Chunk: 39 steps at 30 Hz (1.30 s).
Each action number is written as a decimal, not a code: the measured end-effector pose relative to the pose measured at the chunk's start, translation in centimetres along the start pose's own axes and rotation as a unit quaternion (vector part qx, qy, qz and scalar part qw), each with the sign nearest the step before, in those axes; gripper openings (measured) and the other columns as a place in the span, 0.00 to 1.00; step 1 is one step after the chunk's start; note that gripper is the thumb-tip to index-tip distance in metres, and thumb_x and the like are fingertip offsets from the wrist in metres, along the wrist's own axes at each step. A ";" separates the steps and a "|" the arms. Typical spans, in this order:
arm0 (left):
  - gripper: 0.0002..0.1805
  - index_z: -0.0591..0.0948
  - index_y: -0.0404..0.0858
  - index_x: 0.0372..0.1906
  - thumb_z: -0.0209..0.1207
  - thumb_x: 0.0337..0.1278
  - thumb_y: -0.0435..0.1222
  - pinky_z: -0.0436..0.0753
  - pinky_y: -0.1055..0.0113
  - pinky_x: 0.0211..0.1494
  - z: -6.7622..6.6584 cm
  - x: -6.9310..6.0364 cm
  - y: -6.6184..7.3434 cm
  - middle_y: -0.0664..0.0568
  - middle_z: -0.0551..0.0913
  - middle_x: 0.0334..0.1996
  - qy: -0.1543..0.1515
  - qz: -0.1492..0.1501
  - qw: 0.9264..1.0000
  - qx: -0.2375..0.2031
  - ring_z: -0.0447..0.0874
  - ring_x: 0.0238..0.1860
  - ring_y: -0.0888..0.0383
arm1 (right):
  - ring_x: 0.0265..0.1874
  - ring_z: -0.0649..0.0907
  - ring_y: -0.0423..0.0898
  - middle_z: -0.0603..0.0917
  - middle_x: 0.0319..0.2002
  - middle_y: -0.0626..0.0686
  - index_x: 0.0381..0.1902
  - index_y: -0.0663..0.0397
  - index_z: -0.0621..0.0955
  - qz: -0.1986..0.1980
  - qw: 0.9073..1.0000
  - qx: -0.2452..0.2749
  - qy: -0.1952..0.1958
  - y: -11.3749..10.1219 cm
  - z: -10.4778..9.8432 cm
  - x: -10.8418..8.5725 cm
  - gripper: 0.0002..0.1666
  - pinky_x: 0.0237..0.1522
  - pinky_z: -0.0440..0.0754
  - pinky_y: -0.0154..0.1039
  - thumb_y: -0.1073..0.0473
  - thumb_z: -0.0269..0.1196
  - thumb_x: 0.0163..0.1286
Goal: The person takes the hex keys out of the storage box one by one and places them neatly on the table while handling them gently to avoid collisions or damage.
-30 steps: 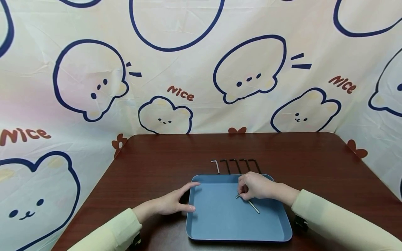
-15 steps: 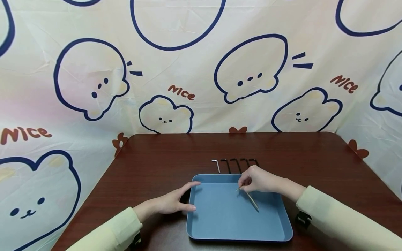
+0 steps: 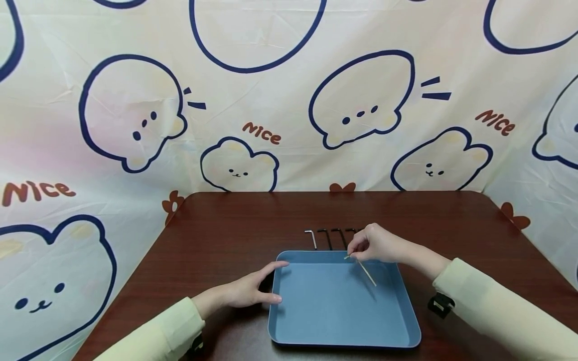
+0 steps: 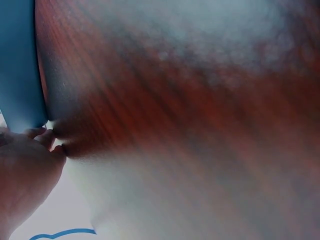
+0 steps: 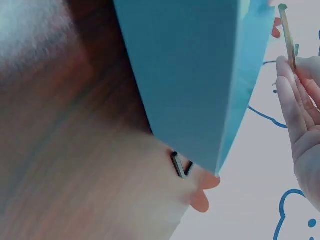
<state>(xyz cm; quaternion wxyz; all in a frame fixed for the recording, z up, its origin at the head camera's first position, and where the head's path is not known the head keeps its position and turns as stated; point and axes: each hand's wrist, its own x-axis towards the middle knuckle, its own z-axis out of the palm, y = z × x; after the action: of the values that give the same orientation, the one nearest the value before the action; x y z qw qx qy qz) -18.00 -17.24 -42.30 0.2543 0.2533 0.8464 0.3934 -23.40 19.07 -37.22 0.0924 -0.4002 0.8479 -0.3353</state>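
My right hand (image 3: pixel 381 244) pinches a brass-coloured hex key (image 3: pixel 368 276) near its bend, above the far right part of a blue tray (image 3: pixel 331 313). The key's long arm slants down toward the tray floor, clear of it. In the right wrist view the same hex key sticks out past the fingertips. My left hand (image 3: pixel 241 292) touches the tray's left rim with thumb and forefinger straight and spread; its other fingers show against the tray's outside in the left wrist view. Behind the tray lie a silver hex key (image 3: pixel 312 238) and several black hex keys (image 3: pixel 325 238) in a row.
The tray stands on a dark wooden table (image 3: pixel 226 225). A patterned cloth (image 3: pixel 289 100) hangs behind the table and along its sides. My right hand partly covers the right end of the key row.
My right hand has lifted the brass-coloured hex key from the tray floor and moved it away toward the tray's far edge. The left hand has stayed in place.
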 end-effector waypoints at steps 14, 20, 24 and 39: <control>0.41 0.56 0.57 0.74 0.64 0.61 0.47 0.58 0.40 0.66 0.1 0.0 0.0 0.46 0.57 0.72 0.004 -0.004 1.000 0.000 0.57 0.70 0.46 | 0.23 0.82 0.44 0.85 0.26 0.46 0.32 0.51 0.87 0.039 0.998 -0.021 0.036 -0.2 -3.6 0.2 0.07 0.26 0.80 0.36 0.69 0.67 0.62; 0.41 0.56 0.56 0.74 0.64 0.61 0.47 0.58 0.40 0.66 0.1 -0.1 0.0 0.45 0.57 0.72 0.004 -0.002 1.000 0.001 0.57 0.70 0.46 | 0.25 0.81 0.41 0.86 0.29 0.49 0.33 0.55 0.88 0.053 0.996 -0.043 0.057 0.0 -5.3 0.0 0.05 0.28 0.80 0.36 0.69 0.67 0.62; 0.41 0.56 0.55 0.74 0.64 0.61 0.47 0.57 0.40 0.66 0.1 -0.1 0.0 0.45 0.57 0.72 0.003 0.000 1.000 -0.001 0.56 0.70 0.46 | 0.27 0.81 0.43 0.86 0.30 0.49 0.34 0.57 0.88 0.071 0.994 -0.045 0.070 0.4 -6.3 -0.2 0.04 0.30 0.80 0.36 0.68 0.68 0.62; 0.41 0.56 0.56 0.74 0.64 0.61 0.47 0.57 0.40 0.66 0.1 0.1 0.0 0.45 0.57 0.72 0.002 0.002 1.000 0.000 0.56 0.70 0.46 | 0.34 0.78 0.49 0.87 0.37 0.53 0.38 0.59 0.88 0.153 0.978 -0.066 0.122 2.6 -8.9 -1.3 0.06 0.29 0.74 0.39 0.67 0.67 0.63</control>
<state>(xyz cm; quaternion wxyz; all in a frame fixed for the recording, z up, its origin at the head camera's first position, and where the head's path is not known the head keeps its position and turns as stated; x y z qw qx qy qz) -18.00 -17.19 -42.40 0.2518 0.2538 0.8466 0.3943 -27.95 25.58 -32.24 0.0120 -0.2271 0.9243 -0.3066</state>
